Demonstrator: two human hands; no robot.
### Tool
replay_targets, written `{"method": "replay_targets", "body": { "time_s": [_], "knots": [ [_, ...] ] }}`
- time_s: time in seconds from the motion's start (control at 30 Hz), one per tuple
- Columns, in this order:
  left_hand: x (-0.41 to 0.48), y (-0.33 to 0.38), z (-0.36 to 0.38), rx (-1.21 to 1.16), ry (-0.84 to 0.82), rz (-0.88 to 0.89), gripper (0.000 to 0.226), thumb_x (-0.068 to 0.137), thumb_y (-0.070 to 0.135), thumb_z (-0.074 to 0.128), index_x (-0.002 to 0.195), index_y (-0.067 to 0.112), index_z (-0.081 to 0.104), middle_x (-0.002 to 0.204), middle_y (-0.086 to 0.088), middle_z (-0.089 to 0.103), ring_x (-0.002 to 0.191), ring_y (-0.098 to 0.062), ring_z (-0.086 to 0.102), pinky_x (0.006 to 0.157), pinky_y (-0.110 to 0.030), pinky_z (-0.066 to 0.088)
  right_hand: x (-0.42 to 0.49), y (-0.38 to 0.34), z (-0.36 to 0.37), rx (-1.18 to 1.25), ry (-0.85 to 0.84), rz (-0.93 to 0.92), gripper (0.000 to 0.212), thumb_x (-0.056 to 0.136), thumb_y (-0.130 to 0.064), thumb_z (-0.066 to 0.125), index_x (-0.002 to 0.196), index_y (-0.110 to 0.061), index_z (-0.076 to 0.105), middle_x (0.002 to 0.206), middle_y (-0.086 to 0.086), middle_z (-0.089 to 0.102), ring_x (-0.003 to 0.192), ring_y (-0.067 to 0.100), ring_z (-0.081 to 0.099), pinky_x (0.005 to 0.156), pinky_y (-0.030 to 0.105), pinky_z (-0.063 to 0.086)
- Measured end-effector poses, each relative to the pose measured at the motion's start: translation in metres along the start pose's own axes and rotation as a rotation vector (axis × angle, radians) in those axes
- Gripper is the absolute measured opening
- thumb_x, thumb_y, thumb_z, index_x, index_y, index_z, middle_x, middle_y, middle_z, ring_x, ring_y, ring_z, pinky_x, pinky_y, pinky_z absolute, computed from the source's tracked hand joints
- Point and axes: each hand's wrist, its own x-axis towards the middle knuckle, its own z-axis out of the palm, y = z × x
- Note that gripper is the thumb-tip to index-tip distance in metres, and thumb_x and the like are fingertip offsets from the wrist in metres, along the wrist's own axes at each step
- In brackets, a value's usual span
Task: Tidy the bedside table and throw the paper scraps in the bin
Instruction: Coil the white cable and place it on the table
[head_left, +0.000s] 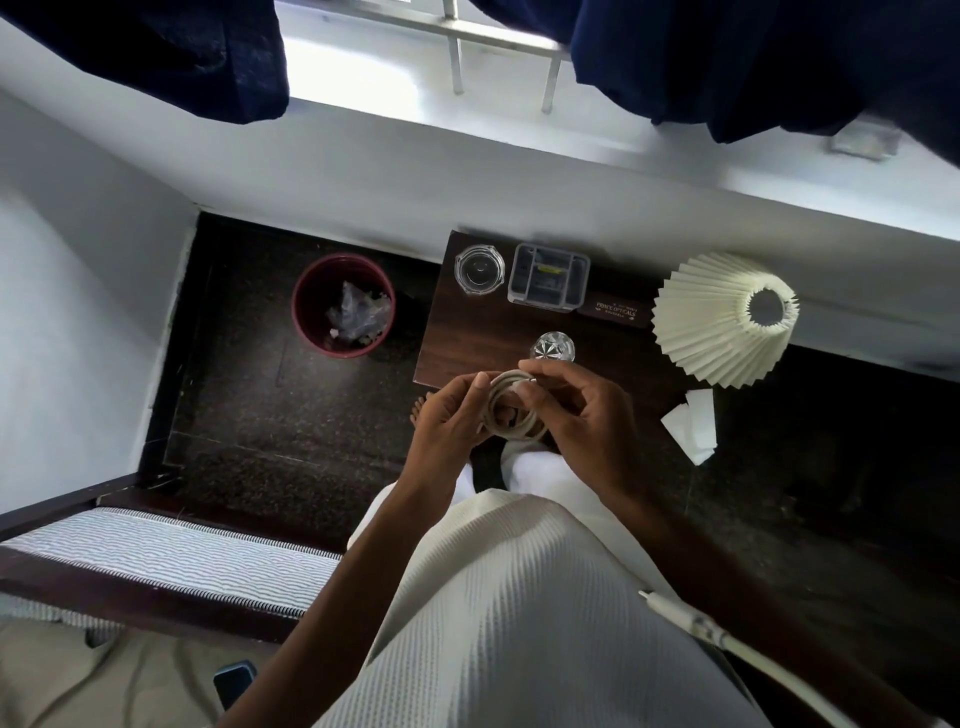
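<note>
I stand over the dark wooden bedside table (467, 332). My left hand (447, 421) and my right hand (582, 415) both grip a coiled white cable (511, 415) in front of the table's near edge. On the table stand a clear glass jar (479, 270), a grey plastic organiser box (548, 280), a dark glasses case (615, 312) and a small cut-glass tumbler (551, 347). A red bin (311, 322) holding crumpled plastic and paper sits on the floor to the left of the table. White paper scraps (693, 423) lie at the right, below the lamp.
A pleated cream lampshade (711, 322) covers the table's right end. The bed (156, 545) with striped bedding is at the lower left, with a phone (234, 680) on it. A white wall and window sill (519, 171) run behind the table. The floor (260, 415) is dark.
</note>
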Motion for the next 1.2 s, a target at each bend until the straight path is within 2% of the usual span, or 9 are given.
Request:
{"method": "replay_targets", "body": {
  "time_s": [0.1,0.37,0.6,0.7,0.77,0.9,1.0,1.1,1.2],
  "knots": [
    [0.001,-0.005,0.0,-0.014,-0.013,-0.03,0.029,0.105,0.016,0.05,0.124,-0.001,0.064,0.111,-0.014,0.075,0.101,-0.018,0.075,0.083,-0.026,0.06,0.001,0.003,-0.005,0.017,0.054,0.066,0.028,0.091,-0.022,0.073,0.117,-0.011,0.073,0.109,-0.001,0.077,0.097,0.004,0.072,0.083,0.019,0.059],
    [0.026,-0.033,0.031,0.08,0.01,0.014,0.025,0.098,0.01,0.062,0.121,0.002,0.069,0.113,-0.015,0.076,0.103,-0.025,0.075,0.088,-0.034,0.062,0.003,0.046,-0.02,0.072,0.231,0.22,0.025,0.093,-0.027,0.071,0.116,-0.015,0.073,0.108,-0.003,0.077,0.097,0.005,0.073,0.084,0.031,0.061],
    [0.084,-0.086,0.087,-0.049,0.104,-0.159,0.012,0.093,0.014,0.07,0.106,0.015,0.071,0.101,-0.003,0.078,0.093,-0.011,0.077,0.075,-0.02,0.061,0.023,0.126,-0.029,-0.054,0.391,0.368,0.03,0.096,-0.029,0.067,0.122,-0.014,0.07,0.116,0.003,0.074,0.106,0.014,0.069,0.089,0.033,0.059],
    [0.111,-0.117,0.11,-0.056,0.17,-0.233,0.013,0.096,0.017,0.068,0.108,0.013,0.072,0.102,-0.005,0.077,0.094,-0.013,0.075,0.076,-0.021,0.061,0.04,0.161,-0.031,-0.031,0.44,0.449,0.03,0.096,-0.026,0.067,0.123,-0.014,0.07,0.116,0.004,0.073,0.102,0.011,0.067,0.082,0.022,0.055],
    [0.131,-0.137,0.125,-0.055,0.182,-0.235,0.016,0.099,0.015,0.063,0.111,0.01,0.072,0.105,-0.007,0.077,0.1,-0.018,0.074,0.087,-0.029,0.061,0.054,0.186,-0.032,-0.016,0.489,0.498,0.029,0.096,-0.026,0.067,0.123,-0.014,0.07,0.114,0.001,0.073,0.098,0.008,0.065,0.074,0.013,0.049],
    [0.176,-0.17,0.146,-0.038,0.171,-0.27,0.022,0.104,0.019,0.056,0.119,0.015,0.071,0.115,-0.003,0.074,0.11,-0.018,0.069,0.098,-0.041,0.057,0.085,0.232,-0.032,0.038,0.589,0.587,0.027,0.095,-0.025,0.069,0.121,-0.017,0.07,0.108,-0.005,0.07,0.097,0.008,0.064,0.076,0.016,0.049],
    [0.212,-0.192,0.156,-0.047,0.18,-0.295,0.019,0.104,0.022,0.054,0.113,0.025,0.071,0.113,0.001,0.073,0.107,-0.016,0.07,0.09,-0.038,0.062,0.105,0.268,-0.029,0.106,0.603,0.624,0.027,0.094,-0.024,0.07,0.121,-0.018,0.069,0.108,-0.006,0.069,0.094,0.003,0.064,0.077,0.016,0.05],
    [0.241,-0.21,0.165,0.027,0.219,-0.256,0.019,0.103,0.023,0.056,0.112,0.025,0.072,0.107,0.005,0.072,0.105,-0.014,0.069,0.092,-0.036,0.06,0.122,0.298,-0.025,0.142,0.594,0.667,0.029,0.095,-0.026,0.07,0.122,-0.018,0.068,0.111,-0.005,0.069,0.103,0.008,0.064,0.089,0.024,0.052],
    [0.263,-0.224,0.177,0.117,0.272,-0.186,0.022,0.104,0.025,0.055,0.118,0.021,0.071,0.112,0.002,0.071,0.109,-0.013,0.065,0.091,-0.019,0.052,0.141,0.321,-0.02,0.172,0.608,0.724,0.028,0.095,-0.028,0.069,0.122,-0.019,0.068,0.115,-0.003,0.071,0.109,0.013,0.066,0.098,0.034,0.054]
  ]
}}
